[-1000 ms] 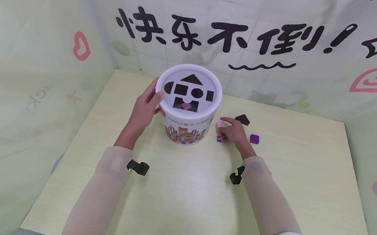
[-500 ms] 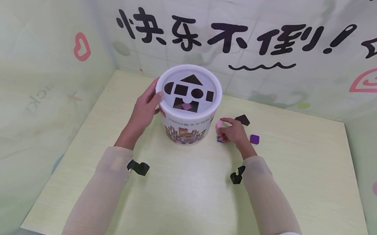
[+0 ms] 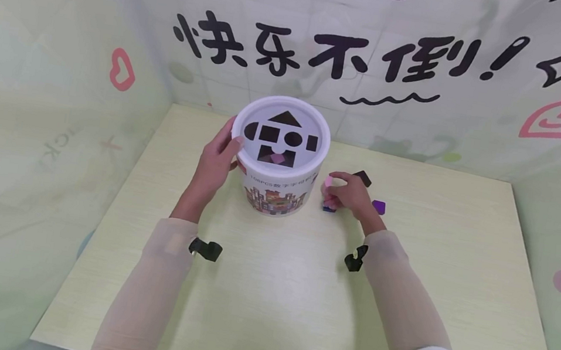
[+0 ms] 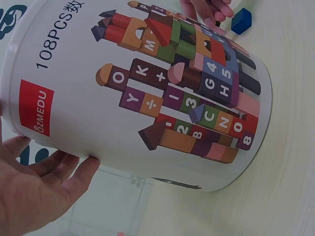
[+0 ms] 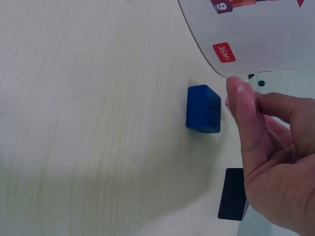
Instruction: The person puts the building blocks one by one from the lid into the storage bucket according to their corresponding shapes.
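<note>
A white block bucket with printed sides stands upright on the table, its lid pierced by shaped holes. My left hand grips the bucket at its left, thumb on the lid's rim and fingers along the wall. Just right of the bucket, my right hand pinches a small pink block, mostly hidden by the fingers. Below those fingertips lies a blue block, apart from the hand in the right wrist view. A pink piece shows inside the lid's lowest hole.
Behind the right hand lies a dark block, partly covered. A purple block sits by the right wrist. Printed cloth encloses the pale table at the back and both sides.
My right hand has risen slightly and shifted a little right with the pink block, covering more of the dark and purple blocks. The left hand and bucket stay put.
</note>
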`<action>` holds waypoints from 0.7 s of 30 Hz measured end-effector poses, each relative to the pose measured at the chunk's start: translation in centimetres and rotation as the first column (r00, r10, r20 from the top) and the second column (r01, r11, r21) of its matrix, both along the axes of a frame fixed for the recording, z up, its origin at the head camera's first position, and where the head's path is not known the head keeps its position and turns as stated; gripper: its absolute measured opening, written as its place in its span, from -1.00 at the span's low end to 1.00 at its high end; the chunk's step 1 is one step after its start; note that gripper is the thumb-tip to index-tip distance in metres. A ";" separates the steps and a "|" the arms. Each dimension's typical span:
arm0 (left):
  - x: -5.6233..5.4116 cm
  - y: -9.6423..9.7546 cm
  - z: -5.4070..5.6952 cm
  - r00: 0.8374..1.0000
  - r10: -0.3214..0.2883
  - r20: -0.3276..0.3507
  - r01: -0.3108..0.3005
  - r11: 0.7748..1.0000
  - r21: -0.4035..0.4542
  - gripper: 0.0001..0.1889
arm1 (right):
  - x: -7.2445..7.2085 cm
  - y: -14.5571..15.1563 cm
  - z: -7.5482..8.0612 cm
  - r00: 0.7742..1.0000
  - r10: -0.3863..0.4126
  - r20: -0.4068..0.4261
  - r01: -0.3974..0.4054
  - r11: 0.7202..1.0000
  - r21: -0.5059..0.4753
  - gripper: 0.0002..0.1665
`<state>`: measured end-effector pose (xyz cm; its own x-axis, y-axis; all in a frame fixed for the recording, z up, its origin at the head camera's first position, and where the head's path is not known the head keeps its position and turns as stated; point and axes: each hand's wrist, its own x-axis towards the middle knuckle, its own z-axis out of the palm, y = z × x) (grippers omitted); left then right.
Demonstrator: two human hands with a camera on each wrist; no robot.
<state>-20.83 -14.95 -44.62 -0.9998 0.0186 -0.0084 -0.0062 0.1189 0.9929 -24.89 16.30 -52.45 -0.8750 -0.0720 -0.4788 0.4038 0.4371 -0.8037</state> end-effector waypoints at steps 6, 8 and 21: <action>-0.1 0.0 -0.1 1.000 -0.004 -0.008 0.004 1.000 -0.001 -0.48 | 0.0 0.1 0.9 1.000 0.007 -0.019 -0.008 0.998 -0.061 -0.39; -0.1 0.0 0.0 1.000 -0.007 -0.011 0.007 1.000 0.000 -0.49 | 0.1 0.1 1.3 1.000 0.013 -0.025 -0.015 0.997 -0.069 -0.39; 0.0 0.0 0.0 1.000 0.001 0.002 -0.001 1.000 -0.003 -0.49 | 0.3 0.3 4.5 0.995 0.013 -0.098 -0.020 0.997 -0.072 -0.36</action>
<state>-20.80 -14.96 -44.57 -0.9998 0.0171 -0.0101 -0.0080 0.1221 0.9925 -24.56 16.55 -47.95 -0.9157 -0.1184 -0.3840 0.3151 0.3815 -0.8690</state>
